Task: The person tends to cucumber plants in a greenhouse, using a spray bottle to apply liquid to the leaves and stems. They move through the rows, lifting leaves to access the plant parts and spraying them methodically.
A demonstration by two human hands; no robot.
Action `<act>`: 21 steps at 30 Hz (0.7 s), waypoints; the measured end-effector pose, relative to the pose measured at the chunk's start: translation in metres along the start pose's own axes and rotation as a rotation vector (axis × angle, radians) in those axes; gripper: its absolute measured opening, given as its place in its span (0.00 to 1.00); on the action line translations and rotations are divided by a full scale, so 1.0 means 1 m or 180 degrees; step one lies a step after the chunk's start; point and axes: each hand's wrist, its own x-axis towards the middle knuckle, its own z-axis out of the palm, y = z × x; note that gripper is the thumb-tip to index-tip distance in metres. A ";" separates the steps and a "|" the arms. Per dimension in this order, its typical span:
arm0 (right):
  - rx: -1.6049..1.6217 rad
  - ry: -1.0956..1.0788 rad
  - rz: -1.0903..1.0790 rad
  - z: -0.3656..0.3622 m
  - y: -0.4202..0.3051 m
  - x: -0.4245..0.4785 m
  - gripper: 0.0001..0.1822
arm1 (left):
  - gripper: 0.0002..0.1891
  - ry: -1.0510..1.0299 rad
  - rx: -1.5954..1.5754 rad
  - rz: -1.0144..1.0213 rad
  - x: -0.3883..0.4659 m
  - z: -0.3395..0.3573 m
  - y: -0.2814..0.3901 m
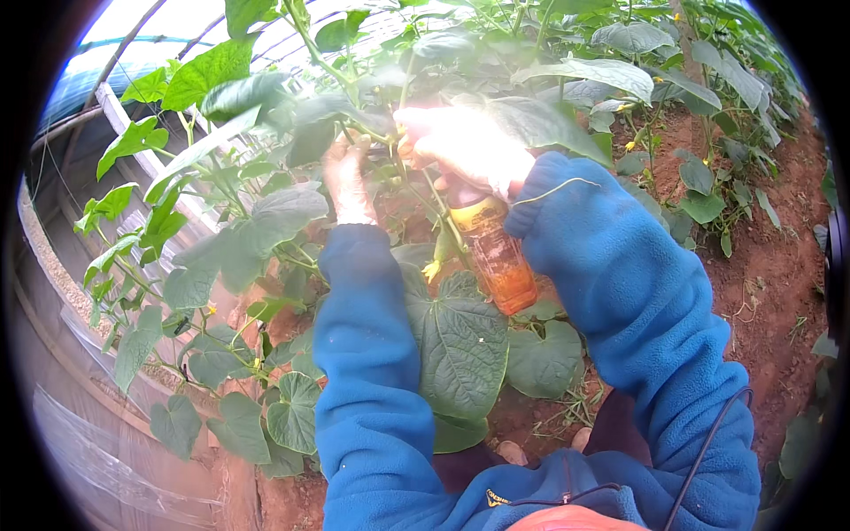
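My left hand is raised among the leaves, its fingers bent at the stem of a cucumber plant; what lies between the fingertips is hidden. To its right, glare washes out much of my right hand, whose fingers are bent near the same stem. Under this hand hangs a clear plastic bottle with a yellow label and orange liquid at its bottom; how it is held is unclear. A young cucumber with a yellow flower hangs left of the bottle. Broad cucumber leaves spread below.
More cucumber plants grow along the reddish soil at the right. On the left stand a pale greenhouse frame and plastic sheeting. A thin dark cable runs by my right sleeve.
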 end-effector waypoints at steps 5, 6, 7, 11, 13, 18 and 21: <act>-0.0046 -0.0016 0.0090 0.007 -0.005 0.013 0.25 | 0.20 -0.0233 -0.0277 -0.0251 0.000 -0.011 -0.003; -0.0206 0.0039 -0.0103 0.008 -0.003 0.017 0.20 | 0.20 -0.0369 -0.0508 -0.0306 -0.001 -0.008 -0.001; -0.0366 0.0093 -0.0295 0.010 0.003 0.022 0.16 | 0.20 -0.0503 -0.0738 -0.0371 -0.003 -0.006 0.001; -0.1286 0.0157 -0.0937 0.007 0.017 0.044 0.14 | 0.20 -0.0488 -0.0887 -0.0543 0.000 0.006 -0.007; -0.1488 -0.0139 -0.0698 0.010 0.011 0.050 0.26 | 0.23 -0.0596 0.0259 -0.0337 -0.001 0.001 -0.002; -0.2119 0.0081 -0.1451 0.016 0.004 0.047 0.23 | 0.22 -0.0390 0.1159 0.0307 0.027 -0.030 -0.044; -0.2082 0.0258 -0.1408 0.003 0.001 0.050 0.14 | 0.23 0.0028 -0.1527 -0.0877 0.010 0.015 -0.016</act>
